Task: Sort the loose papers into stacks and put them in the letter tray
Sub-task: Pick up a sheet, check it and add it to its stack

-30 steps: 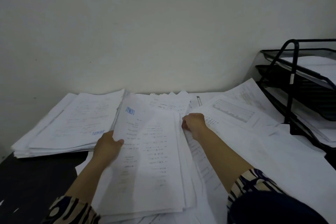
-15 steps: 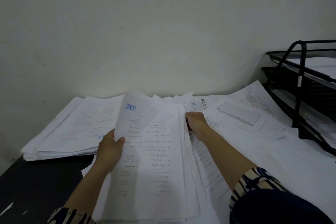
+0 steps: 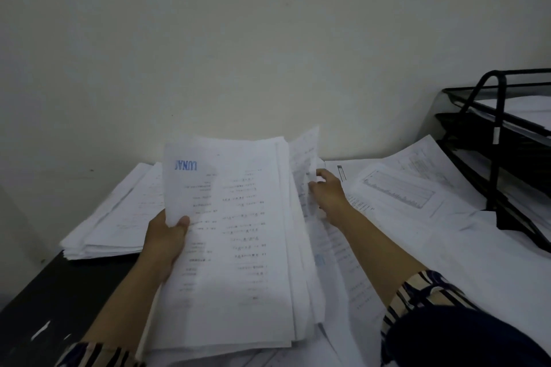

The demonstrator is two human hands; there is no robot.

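A thick bundle of printed papers (image 3: 238, 241), its top sheet stamped in blue, is tilted up off the desk in front of me. My left hand (image 3: 167, 244) grips its left edge, thumb on the top sheet. My right hand (image 3: 326, 194) pinches a few sheets at the bundle's upper right edge, bending them up. A black mesh letter tray (image 3: 501, 140) with several tiers stands at the right, with white paper in its tiers.
A squared stack of papers (image 3: 113, 217) lies at the left near the wall. Loose sheets, one with a chart (image 3: 399, 191), cover the desk between the bundle and the tray. The dark desk edge (image 3: 44, 301) shows at lower left. A pale wall rises right behind.
The bundle has come up from lying flat to a raised tilt. My right hand moved up along its right edge and now lifts a few sheets. The view has shifted left.
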